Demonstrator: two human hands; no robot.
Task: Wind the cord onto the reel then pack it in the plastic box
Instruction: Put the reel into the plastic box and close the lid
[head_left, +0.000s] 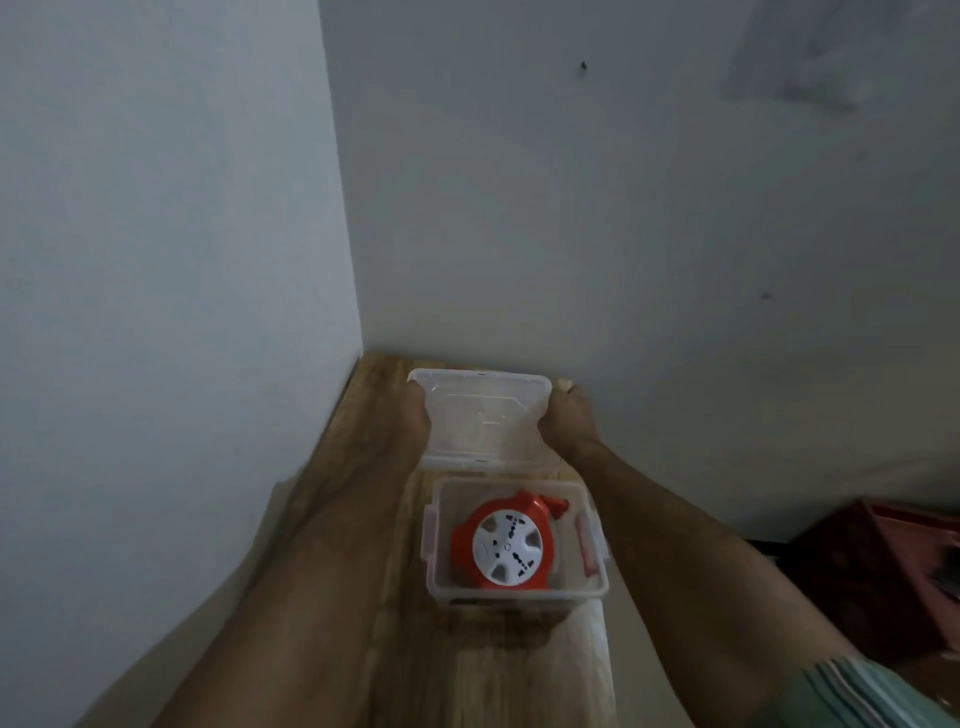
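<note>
At the counter's (358, 519) far corner | left hand (415, 415) and right hand (569, 418) each grip a side of clear lid (483, 415) | orange-and-white reel (506, 545) lies inside open plastic box (519, 595), nearer the front edge

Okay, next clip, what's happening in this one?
A person is packing up an extension cord reel. The orange and white reel already lies inside the clear plastic box on the wooden table, sockets facing up. The box is still open. The person holds the clear lid beyond the box, near the wall, with the left hand gripping its left edge and the right hand gripping its right edge. The lid is not on the box yet.
</note>
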